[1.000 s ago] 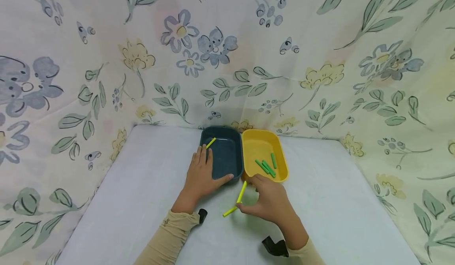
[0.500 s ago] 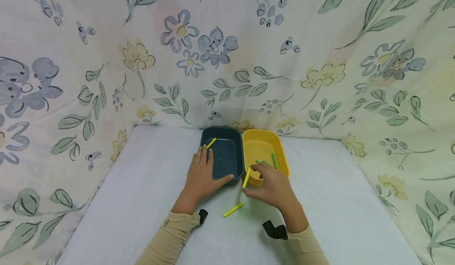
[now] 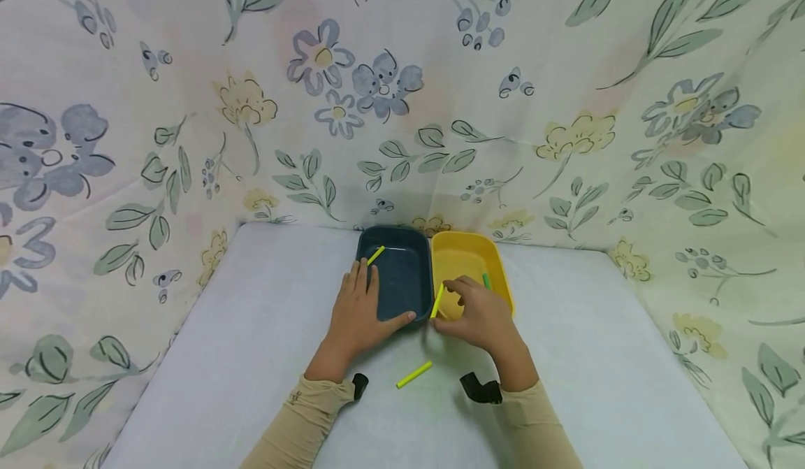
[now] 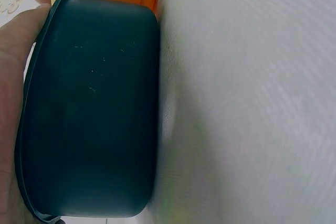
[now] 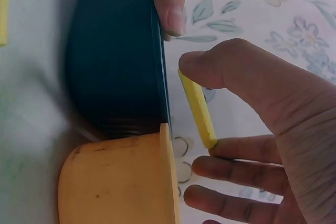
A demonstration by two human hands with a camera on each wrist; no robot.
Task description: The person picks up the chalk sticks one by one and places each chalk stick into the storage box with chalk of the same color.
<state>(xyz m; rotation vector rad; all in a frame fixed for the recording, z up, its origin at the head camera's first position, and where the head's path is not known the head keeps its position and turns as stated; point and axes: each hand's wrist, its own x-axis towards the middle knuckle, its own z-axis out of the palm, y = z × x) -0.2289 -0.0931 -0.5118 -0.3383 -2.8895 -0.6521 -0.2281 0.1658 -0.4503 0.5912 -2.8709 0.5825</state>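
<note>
My right hand (image 3: 483, 315) pinches a yellow chalk stick (image 5: 197, 108) by its two ends, between thumb and a fingertip. In the head view it overlaps the seam where the dark teal tray (image 3: 404, 280) meets the yellow tray (image 3: 454, 254). With straight, spread fingers, my left hand (image 3: 354, 309) rests on the teal tray's left and near rim. One yellow chalk stick (image 3: 376, 255) lies inside that tray by the left fingertips. Another chalk stick (image 3: 414, 374) lies on the table in front. A green chalk stick (image 3: 487, 282) shows in the yellow tray, partly hidden by my right hand.
The trays stand side by side at the back of the white-covered table (image 3: 604, 357), before a floral cloth (image 3: 402, 91). Black wrist pieces, one (image 3: 481, 388) at the right cuff and one (image 3: 360, 386) at the left, hang close above the tabletop.
My right hand has lifted a yellow chalk stick off the table and carried it away from me to the trays, covering most green sticks. The left hand stays on the teal tray.
</note>
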